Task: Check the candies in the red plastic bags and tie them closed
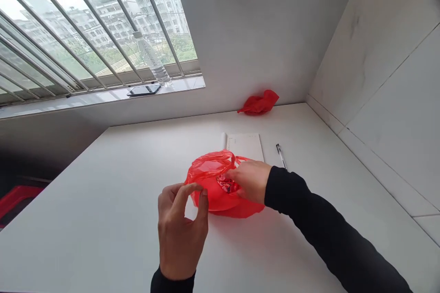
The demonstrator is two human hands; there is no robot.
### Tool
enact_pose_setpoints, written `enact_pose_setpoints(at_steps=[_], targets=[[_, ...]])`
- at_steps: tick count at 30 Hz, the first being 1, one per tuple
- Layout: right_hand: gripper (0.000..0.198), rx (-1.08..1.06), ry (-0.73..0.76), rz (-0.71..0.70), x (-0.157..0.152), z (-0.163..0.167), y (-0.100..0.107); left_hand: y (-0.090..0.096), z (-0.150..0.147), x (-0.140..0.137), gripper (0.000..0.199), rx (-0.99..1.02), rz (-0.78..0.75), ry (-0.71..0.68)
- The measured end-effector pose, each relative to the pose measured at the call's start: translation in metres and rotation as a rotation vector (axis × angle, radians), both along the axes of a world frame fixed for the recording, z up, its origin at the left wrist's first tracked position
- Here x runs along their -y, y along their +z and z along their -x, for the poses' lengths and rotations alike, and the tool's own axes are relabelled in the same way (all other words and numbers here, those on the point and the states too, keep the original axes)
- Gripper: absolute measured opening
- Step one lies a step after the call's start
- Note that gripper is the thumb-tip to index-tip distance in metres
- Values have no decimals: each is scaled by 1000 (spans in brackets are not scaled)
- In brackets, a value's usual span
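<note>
A thin red plastic bag [223,203] stands on the white table with its mouth open. My left hand [184,224] is at its near left side, thumb and forefinger pinched on the bag's rim. From the right, my right hand [252,179] reaches into the mouth. Its fingertips are partly hidden there, close to a small red patterned packet [227,186]. Whether they grip the packet does not show. The rest of the bag's contents is covered by red plastic.
Behind the bag lies an open notepad [245,144], with a pen [281,155] to its right. A crumpled red bag [259,103] rests against the back wall. On the windowsill are a phone [144,90] and a water bottle [153,59]. A tiled wall [388,114] borders the table's right side.
</note>
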State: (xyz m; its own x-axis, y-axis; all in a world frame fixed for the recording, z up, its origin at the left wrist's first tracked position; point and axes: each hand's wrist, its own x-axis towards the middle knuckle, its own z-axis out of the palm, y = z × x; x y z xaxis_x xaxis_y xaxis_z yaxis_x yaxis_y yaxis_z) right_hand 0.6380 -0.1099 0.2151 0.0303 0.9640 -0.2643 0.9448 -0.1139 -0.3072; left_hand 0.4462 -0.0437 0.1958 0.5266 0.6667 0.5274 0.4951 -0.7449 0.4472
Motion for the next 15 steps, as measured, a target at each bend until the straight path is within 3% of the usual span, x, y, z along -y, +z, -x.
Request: enact_pose_setpoints(at_steps=[2, 6, 11, 15], targets=[[21, -1, -15, 71, -2, -3, 2, 1, -3, 4, 25, -42, -72, -46], [17, 2, -2, 80, -3, -1, 4, -3, -20, 3, 53, -200, -199, -60], [16, 64, -44, 12, 2, -2, 1, -14, -23, -9, 44, -235, -155, 32], [31, 50, -91, -72, 2, -4, -7, -16, -21, -6, 51, -157, -105, 44]])
